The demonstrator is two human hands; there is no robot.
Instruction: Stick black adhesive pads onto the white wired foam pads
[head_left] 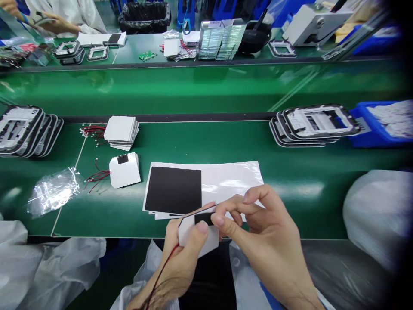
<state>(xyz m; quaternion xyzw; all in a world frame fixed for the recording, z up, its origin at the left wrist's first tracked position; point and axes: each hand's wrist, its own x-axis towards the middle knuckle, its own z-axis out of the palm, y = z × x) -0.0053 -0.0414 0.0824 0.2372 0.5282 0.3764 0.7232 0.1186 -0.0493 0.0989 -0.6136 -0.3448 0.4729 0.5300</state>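
Note:
My left hand is closed round a white square panel, its thumb pressed on the face. A thin red and black wire runs from the panel down along my left wrist. Across the panel's upper edge lies a black adhesive strip. My right hand pinches the strip's right end between thumb and index finger, other fingers curled loosely. Behind both hands lie white backing sheets bearing a large black rectangle. To the left, a small pile of similar panels shows a black strip on top.
Another stack of white panels with red wires stands farther back. Stacked frames sit at left and right, beside a blue bin. A clear plastic bag lies left. Across the green divider, a person's hands work.

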